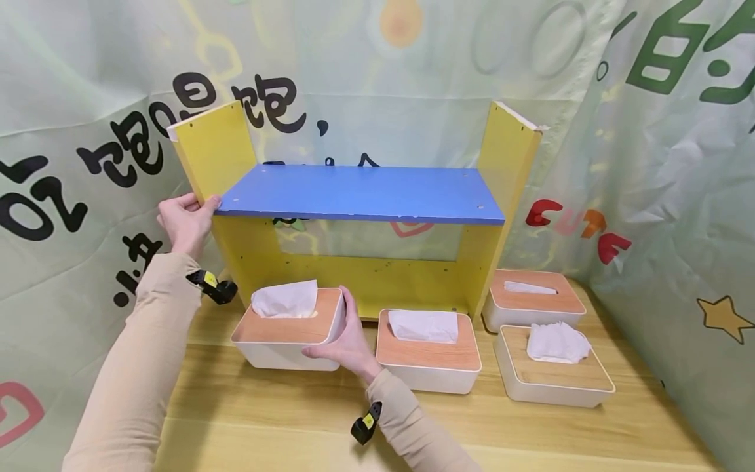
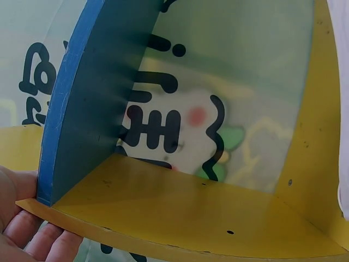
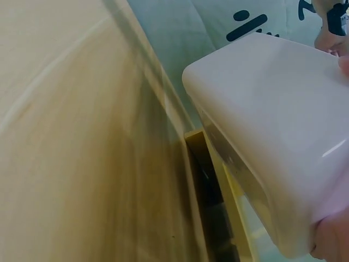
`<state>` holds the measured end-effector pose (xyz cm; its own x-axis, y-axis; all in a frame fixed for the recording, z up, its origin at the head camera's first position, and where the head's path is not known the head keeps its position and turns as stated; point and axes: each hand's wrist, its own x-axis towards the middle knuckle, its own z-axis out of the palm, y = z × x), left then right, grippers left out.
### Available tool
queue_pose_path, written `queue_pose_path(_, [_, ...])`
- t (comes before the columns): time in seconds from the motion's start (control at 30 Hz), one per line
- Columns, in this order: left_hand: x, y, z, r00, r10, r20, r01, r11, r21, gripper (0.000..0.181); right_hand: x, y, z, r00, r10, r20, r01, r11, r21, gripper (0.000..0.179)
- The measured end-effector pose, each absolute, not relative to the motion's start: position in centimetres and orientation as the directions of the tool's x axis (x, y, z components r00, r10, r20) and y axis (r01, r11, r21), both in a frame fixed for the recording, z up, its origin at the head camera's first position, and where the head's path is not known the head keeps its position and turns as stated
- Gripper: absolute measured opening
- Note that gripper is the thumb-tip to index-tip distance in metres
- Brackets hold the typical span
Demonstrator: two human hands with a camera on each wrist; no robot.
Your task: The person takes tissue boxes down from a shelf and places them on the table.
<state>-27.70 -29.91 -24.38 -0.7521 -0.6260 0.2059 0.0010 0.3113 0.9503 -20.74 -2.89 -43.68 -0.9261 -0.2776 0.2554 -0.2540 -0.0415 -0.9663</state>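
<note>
My left hand [image 1: 187, 221] grips the left side panel of a yellow and blue shelf unit [image 1: 366, 190], at the front edge beside the blue board. In the left wrist view the fingers [image 2: 41, 234] lie along the outer side of the yellow panel [image 2: 163, 213], the thumb by the end of the blue board [image 2: 54, 109]. With my right hand [image 1: 354, 341] I hold a white tissue box [image 1: 289, 354] by its right end, in front of the lower opening. Its lid is wood-coloured, with a tissue [image 1: 286, 299] sticking out. The right wrist view shows the box [image 3: 272, 109] raised off the table.
Another tissue box [image 1: 430, 377] stands just right of my right hand, before the shelf. Two more, a rear box [image 1: 533, 314] and a front box [image 1: 554, 391], stand on the table [image 1: 265, 426] at the right. Printed cloth [image 1: 377, 78] hangs behind and on both sides.
</note>
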Motion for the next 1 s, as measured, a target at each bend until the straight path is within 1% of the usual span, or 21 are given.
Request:
queue_pose_path(0.3, [-27.7, -29.7, -24.3, -0.753, -0.621, 0.219, 0.023, 0.308, 0.951, 0.048, -20.7, -3.0, -44.8, -0.928, -0.270, 0.256, -0.262, -0.014, -0.965, 0.129])
queue_pose_path(0.7, [-27.7, -29.7, -24.4, -0.758, -0.619, 0.204, 0.008, 0.304, 0.953, 0.049, -20.8, -3.0, -46.6, -0.935, -0.293, 0.198, -0.212, 0.018, -0.977, 0.130])
queue_pose_path(1.0, [-27.6, -29.9, -24.4, -0.757, -0.624, 0.193, 0.006, 0.289, 0.957, 0.050, -21.0, -2.7, -47.2, -0.932, -0.313, 0.184, -0.193, -0.002, -0.981, 0.128])
